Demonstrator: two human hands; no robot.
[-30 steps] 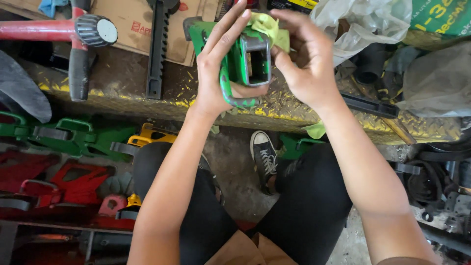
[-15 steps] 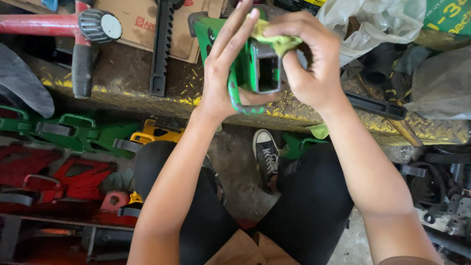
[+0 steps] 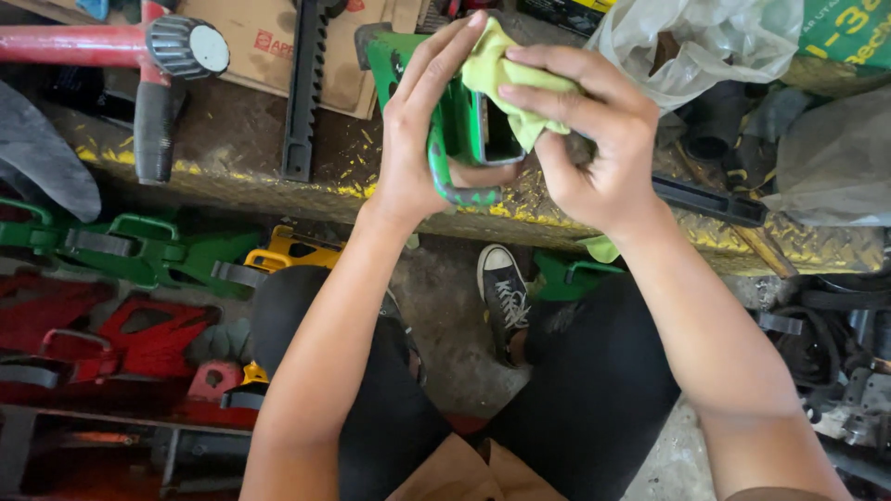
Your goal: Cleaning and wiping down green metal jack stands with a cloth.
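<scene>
Upper centre of frame: green metal part [image 3: 461, 130], a boxy housing with a hollow rectangular opening facing the camera and a curved loop handle at its lower edge. Long axis roughly upright in the picture, tilted a little to the upper left, open end toward lower right. Held above the bench edge, not resting on it.

Left hand [image 3: 422, 130] wrapped around the part's left side, fingers up the back, thumb across the bottom near the loop; closed firmly on it. Right hand [image 3: 594, 139] closed on a yellow-green cloth [image 3: 506, 79], pressing it against the part's top and right rim. Cloth draped over the upper edge, partly tucked toward the opening.

Beneath: worn steel bench [image 3: 232, 158] with raised tread pattern and flaking yellow paint along its front lip. On it, left of the hands, a black toothed bar [image 3: 302, 88] lying upright in the frame, over cardboard [image 3: 269, 46]. Upper left, a red tool [image 3: 83, 44] with a ribbed black knob. Upper right, a clear plastic bag [image 3: 705, 42].

Lower down: concrete floor, one black sneaker [image 3: 502, 292], dark trousers. Left, stacked green parts [image 3: 130, 250] and red parts [image 3: 139, 329]; cluttered workshop, daylight.
</scene>
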